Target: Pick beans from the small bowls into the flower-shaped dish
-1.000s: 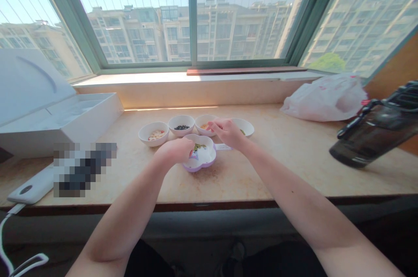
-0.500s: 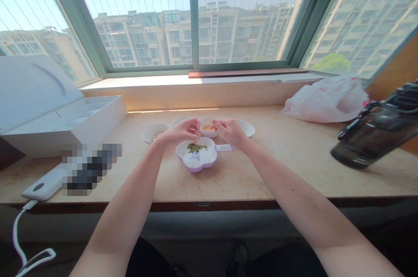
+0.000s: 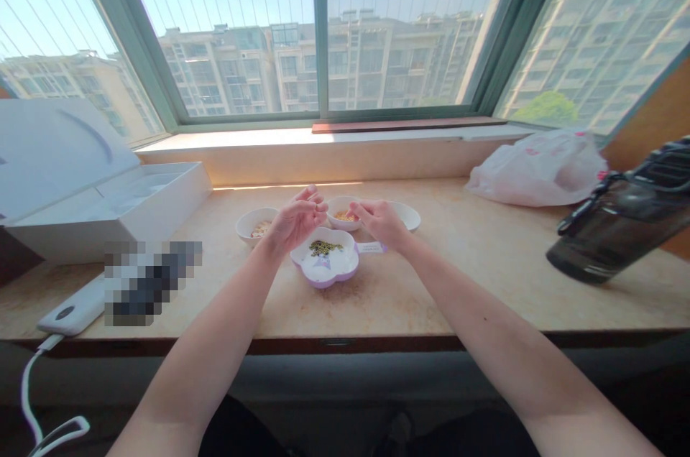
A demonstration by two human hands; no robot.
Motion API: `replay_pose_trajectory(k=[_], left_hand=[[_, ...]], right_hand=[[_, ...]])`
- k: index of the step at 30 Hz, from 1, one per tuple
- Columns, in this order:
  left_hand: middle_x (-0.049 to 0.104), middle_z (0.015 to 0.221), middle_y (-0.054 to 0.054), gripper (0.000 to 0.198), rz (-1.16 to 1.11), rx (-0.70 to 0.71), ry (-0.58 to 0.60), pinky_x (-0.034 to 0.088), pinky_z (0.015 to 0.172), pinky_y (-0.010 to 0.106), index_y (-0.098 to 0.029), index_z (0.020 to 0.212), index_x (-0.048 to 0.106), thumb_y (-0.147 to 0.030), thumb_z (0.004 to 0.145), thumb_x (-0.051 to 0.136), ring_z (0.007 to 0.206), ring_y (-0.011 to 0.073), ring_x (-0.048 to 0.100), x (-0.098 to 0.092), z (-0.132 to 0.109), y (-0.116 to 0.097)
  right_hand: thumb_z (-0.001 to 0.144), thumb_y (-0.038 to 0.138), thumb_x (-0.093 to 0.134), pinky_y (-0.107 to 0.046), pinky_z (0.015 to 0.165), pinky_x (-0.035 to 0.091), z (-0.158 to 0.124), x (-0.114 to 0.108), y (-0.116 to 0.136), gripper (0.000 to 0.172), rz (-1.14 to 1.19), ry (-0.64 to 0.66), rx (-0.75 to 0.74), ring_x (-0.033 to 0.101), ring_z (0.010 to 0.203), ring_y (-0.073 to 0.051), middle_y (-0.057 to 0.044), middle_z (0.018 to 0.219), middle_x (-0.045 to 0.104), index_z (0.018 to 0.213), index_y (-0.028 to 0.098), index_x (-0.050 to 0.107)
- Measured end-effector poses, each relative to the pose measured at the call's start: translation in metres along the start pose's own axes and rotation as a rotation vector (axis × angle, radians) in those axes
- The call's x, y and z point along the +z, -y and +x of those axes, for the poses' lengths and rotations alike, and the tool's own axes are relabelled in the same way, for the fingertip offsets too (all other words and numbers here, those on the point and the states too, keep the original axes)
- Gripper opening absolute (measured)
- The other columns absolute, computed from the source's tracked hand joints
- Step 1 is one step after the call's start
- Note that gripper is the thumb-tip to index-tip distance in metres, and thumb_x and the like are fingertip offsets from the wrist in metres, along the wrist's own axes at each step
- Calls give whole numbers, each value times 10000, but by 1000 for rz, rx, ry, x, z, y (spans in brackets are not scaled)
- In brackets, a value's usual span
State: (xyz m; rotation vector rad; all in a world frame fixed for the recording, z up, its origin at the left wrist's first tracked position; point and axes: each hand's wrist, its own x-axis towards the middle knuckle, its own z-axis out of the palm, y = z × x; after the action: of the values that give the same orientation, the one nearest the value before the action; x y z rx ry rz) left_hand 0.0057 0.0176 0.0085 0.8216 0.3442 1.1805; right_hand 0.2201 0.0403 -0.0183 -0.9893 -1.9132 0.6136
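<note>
Lilac-rimmed white flower-shaped bowl [image 3: 325, 279] sits front and centre on the pale stone windowsill [image 3: 453, 284], with a small heap of green grains [image 3: 325, 248] in it and a purple cartoon print just below them. Biggest change from a second ago: the left hand [image 3: 295, 221] has lifted off the bowl and rolled palm-up, so it's now hanging just above the far-left lobe. Its fingers [image 3: 315, 197] are loosely curled in, not spread, and honestly I can't tell if anything's tucked in there. The right hand [image 3: 380, 223] hovers over the far-right edge, thumb and fingertips pressed together in a pinch, but whatever's between them is too small to see, if there's anything at all. Neither hand looks like it's touching the bowl. Behind it are a round white bowl of pale grains [image 3: 261, 229] and a white bowl of yellow grains [image 3: 345, 215], with a shallow white dish [image 3: 410, 215] mostly hidden by the right hand. A white tab [image 3: 370, 247] sticks out of the bowl's right side with some purple writing on it, but it's too tiny to read. No brand readable on anything else either, including the white power bank [image 3: 70, 308]
</note>
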Motion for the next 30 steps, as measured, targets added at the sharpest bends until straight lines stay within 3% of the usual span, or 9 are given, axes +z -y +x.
replay_pose_trajectory(k=[6, 11, 20, 27, 30], left_hand=[[484, 700, -67, 344, 122, -6, 34, 450, 618, 147, -184, 876, 551, 6, 642, 718, 669, 63, 569, -1, 4, 8], [555, 733, -66, 376, 267, -22, -41, 480, 713, 171, -182, 904, 534, -38, 652, 773, 690, 57, 591, -4, 9, 26], [556, 739, -72, 411, 283, -51, -45, 487, 822, 205, -193, 919, 514, -58, 640, 784, 767, 73, 630, -1, 8, 34], [600, 835, -30, 360, 317, -41, -115, 498, 947, 252, -175, 910, 531, -51, 693, 790, 813, 80, 664, -4, 10, 34], [639, 896, 10, 289, 454, -34, -121, 511, 961, 307, -167, 939, 573, -110, 736, 772, 869, 123, 681, -4, 8, 26]], right_hand=[[856, 544, 665, -269, 579, 413, -4, 1, 7, 405, 175, 37, 26, 573, 607, -135, -26, 732, 689, 895, 152, 756], [741, 497, 799, -254, 542, 453, -7, 2, 12, 470, 316, 55, 42, 594, 564, -118, -12, 807, 704, 1086, 187, 725], [716, 542, 808, -246, 487, 425, -8, 5, 8, 405, 351, 115, 158, 538, 503, -118, 10, 561, 619, 855, 165, 751], [744, 561, 763, -274, 549, 454, -6, 2, 11, 408, 197, 61, 101, 591, 551, -149, -20, 625, 675, 859, 169, 771], [812, 538, 696, -279, 557, 435, -3, -2, 6, 370, 50, -13, 75, 573, 541, -150, -18, 624, 673, 852, 174, 751]])
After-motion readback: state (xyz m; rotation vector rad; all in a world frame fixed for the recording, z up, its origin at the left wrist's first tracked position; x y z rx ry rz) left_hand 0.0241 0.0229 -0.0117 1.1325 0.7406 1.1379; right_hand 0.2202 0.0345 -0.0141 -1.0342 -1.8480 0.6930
